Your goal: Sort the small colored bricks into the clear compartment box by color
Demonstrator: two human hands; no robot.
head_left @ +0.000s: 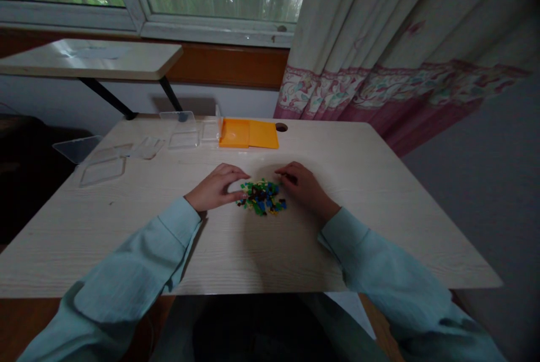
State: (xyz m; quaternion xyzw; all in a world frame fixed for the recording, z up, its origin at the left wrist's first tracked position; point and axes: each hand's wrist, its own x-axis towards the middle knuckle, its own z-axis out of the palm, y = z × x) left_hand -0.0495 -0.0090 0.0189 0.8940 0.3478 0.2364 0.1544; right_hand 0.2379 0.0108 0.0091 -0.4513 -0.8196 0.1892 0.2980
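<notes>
A small heap of tiny coloured building blocks (260, 197), green, blue, yellow and dark brown, lies on the pale table in front of me. At the heap's left edge is my left hand (217, 187), its thumb and fingers apart, with the thumb tip at the blocks. My right hand (304, 186) is just right of the heap, fingers curled and pinched together. Whatever the right fingertips hold, if anything, is too small and dark to make out.
Beyond the heap lies an orange plastic case (248, 133). Clear plastic boxes and lids (183, 131) spread along the table's back left. A round hole (281, 127) pierces the table (379, 227) near its back edge. A raised shelf (93, 61) stands at the far left.
</notes>
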